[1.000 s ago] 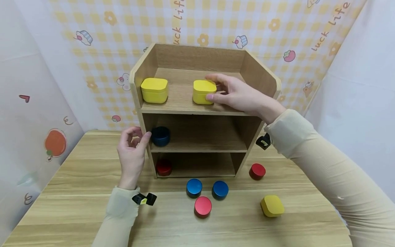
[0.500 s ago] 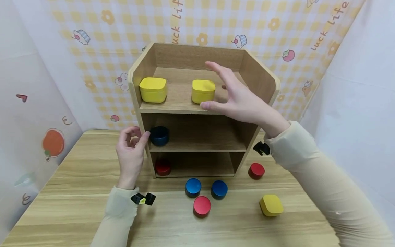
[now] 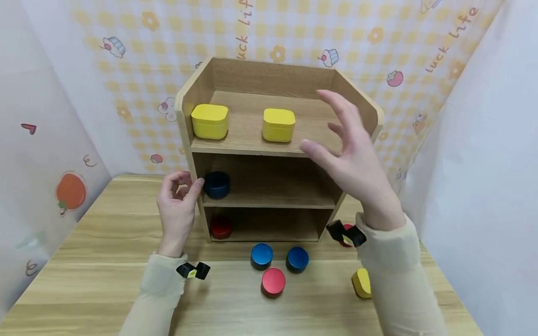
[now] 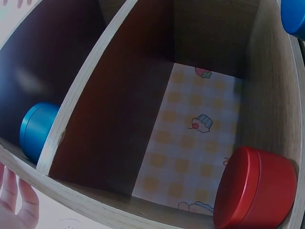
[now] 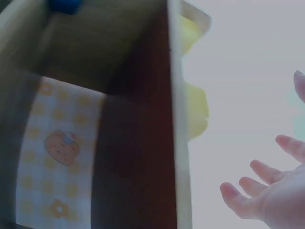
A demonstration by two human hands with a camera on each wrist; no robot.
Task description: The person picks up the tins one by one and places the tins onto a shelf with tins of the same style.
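A three-level wooden shelf [image 3: 269,150] stands on the table. My left hand [image 3: 176,210] grips its left side panel, thumb at the front edge and fingers curled along the outside. My right hand [image 3: 357,158] hangs in front of the top level's right part, fingers spread, holding nothing. Two yellow rounded-square lidded tins sit on the top level: a left yellow tin [image 3: 210,122] in the corner and a second yellow tin [image 3: 279,126] near the middle, left of my right thumb. A round blue tin [image 3: 216,185] occupies the middle level's left end; below it is a round red tin [image 4: 259,188].
On the table before the shelf lie two blue tins, a left one [image 3: 261,256] and a right one [image 3: 297,259], with a red tin [image 3: 273,282] nearer. Further right, another yellow tin [image 3: 362,283] is partly behind my right sleeve, and a red tin [image 3: 348,227] mostly behind the wrist camera.
My right hand has let go of the middle yellow tin and drawn away to the right, its fingers opening. That tin stays on the top level; my left hand has kept its hold.
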